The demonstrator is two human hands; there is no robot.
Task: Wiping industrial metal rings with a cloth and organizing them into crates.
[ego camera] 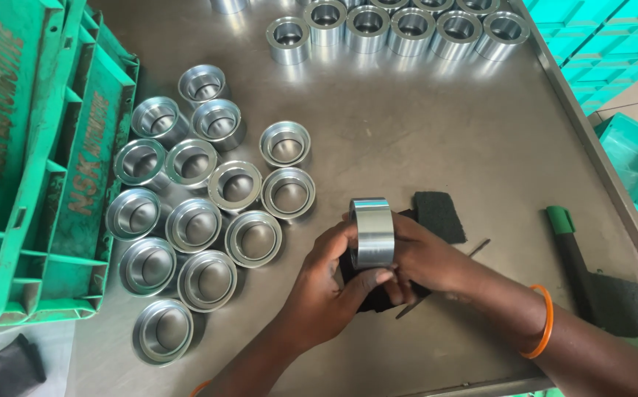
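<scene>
Both hands hold one shiny metal ring (372,231) up on its edge, over the middle of the steel table (422,140). The left hand (326,290) wraps its fingers around the ring from below. The right hand (425,257) grips it from the other side, with a dark pad (366,294) under it. Many more rings (194,220) sit to the left, next to a green crate (32,162). A green-handled tool (572,261) lies on the right
</scene>
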